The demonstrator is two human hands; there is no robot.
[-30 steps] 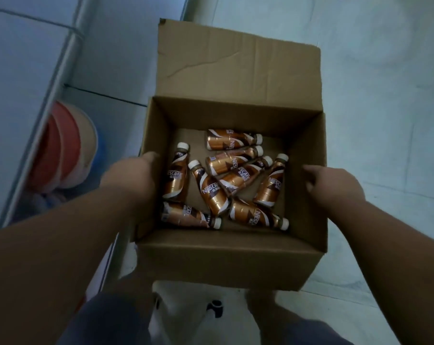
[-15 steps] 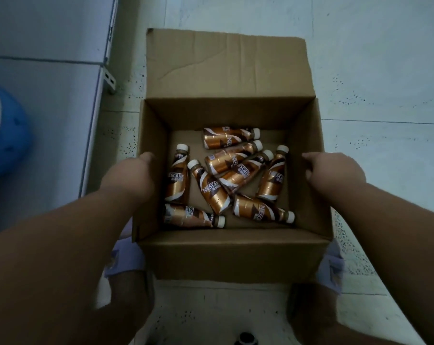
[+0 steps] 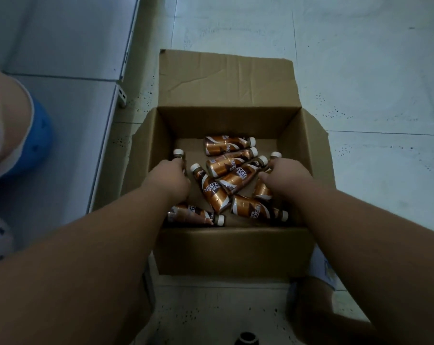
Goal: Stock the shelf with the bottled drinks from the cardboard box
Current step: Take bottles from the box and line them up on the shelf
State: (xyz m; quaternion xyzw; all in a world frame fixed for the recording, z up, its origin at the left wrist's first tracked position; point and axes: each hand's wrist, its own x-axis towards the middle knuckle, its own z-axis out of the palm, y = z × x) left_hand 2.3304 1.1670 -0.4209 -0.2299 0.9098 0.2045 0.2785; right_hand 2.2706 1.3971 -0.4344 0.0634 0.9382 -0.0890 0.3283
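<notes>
An open cardboard box (image 3: pixel 225 250) sits on the tiled floor, flaps spread. Several copper-brown coffee bottles with white caps lie loose on its bottom, among them one in the middle (image 3: pixel 238 179) and one at the back (image 3: pixel 225 145). My left hand (image 3: pixel 172 179) is inside the box, closed around the leftmost bottle (image 3: pixel 179 153), whose cap and neck stick out beyond the fingers. My right hand (image 3: pixel 288 176) is also inside, wrapped over the rightmost bottle (image 3: pixel 263 190), whose cap shows past the knuckles.
A white shelf board (image 3: pixel 61 100) runs along the left, with a bracket (image 3: pixel 122 94) at its edge. Stacked red, white and blue bowls (image 3: pixel 16 135) rest on it at far left. A dark bottle cap (image 3: pixel 247 338) shows at the bottom edge. Tiled floor lies to the right.
The box went down onto the floor and its side flaps fell open. Both hands left the box walls and reached inside, each closing on a bottle.
</notes>
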